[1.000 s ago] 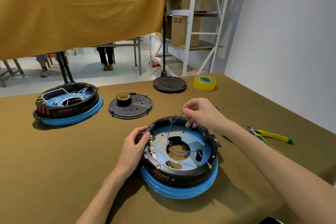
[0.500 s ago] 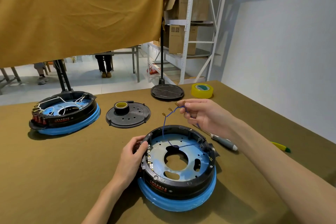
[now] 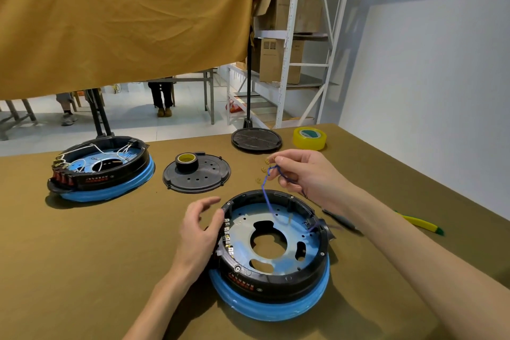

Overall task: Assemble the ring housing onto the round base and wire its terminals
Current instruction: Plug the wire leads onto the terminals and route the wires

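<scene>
**Wire lifted over the housing**

Nearest, on the table [image 3: 82, 270]: black ring housing [image 3: 276, 281], seated on the blue base [image 3: 270, 305]. Against its left rim, beside the terminals [image 3: 228, 234]: left hand [image 3: 200, 232], fingers loose, thumb touching the rim, grasping nothing. Above the far rim: right hand [image 3: 300, 174], pinching blue wire [image 3: 269, 201], which hung down into the housing; small brass lugs [image 3: 264, 170] at its raised ends. Right of the housing, partly behind the right forearm: a dark tool [image 3: 342, 222], then a yellow-handled one [image 3: 422, 225].

Farther back: perforated black disc [image 3: 196, 176], carrying a tape roll [image 3: 186, 162]. Left of that: second housing [image 3: 102, 168], already strung with white wires. At the far edge: round black cover [image 3: 256, 140], with yellow tape [image 3: 309, 138] just beside it.
</scene>
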Demonstrator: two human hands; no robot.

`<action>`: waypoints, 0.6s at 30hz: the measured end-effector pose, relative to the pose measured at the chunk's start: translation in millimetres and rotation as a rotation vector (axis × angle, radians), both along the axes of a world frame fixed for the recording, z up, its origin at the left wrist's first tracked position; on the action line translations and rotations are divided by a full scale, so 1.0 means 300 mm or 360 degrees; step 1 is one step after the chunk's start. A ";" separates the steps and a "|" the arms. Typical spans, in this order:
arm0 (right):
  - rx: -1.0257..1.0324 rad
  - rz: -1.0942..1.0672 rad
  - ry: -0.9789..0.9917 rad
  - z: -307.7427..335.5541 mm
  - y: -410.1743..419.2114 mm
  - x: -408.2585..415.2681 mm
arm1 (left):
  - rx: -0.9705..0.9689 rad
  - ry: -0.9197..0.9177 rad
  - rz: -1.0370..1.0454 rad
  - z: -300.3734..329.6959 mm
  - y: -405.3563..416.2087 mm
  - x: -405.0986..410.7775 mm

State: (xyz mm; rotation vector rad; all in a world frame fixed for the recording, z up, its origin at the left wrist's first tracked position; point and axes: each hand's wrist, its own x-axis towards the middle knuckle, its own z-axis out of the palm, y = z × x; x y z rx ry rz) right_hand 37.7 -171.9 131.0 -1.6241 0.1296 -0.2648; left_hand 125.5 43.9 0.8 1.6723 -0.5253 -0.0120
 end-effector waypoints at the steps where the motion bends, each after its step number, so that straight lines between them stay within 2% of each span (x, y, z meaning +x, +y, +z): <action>1: -0.0081 -0.0046 0.0011 -0.004 -0.002 0.003 | -0.0094 -0.0097 0.0045 0.026 0.006 -0.007; 3: -0.0190 -0.0103 0.0020 -0.010 -0.006 0.012 | -0.0305 -0.0206 -0.0019 0.079 0.023 -0.020; 5: -0.0310 -0.0136 0.0025 -0.018 -0.004 0.029 | -0.0352 -0.0257 -0.0172 0.116 0.033 -0.043; 10: -0.0717 -0.0058 0.0016 -0.058 0.043 0.072 | -0.0165 0.0008 -0.0414 0.133 0.010 -0.091; 16: -0.0926 0.0035 0.0073 -0.080 0.098 0.088 | 0.0027 -0.0067 -0.0333 0.115 0.021 -0.081; 18: -0.1220 -0.0130 -0.0043 -0.093 0.115 0.074 | 0.0052 -0.0073 -0.0277 0.107 0.016 -0.082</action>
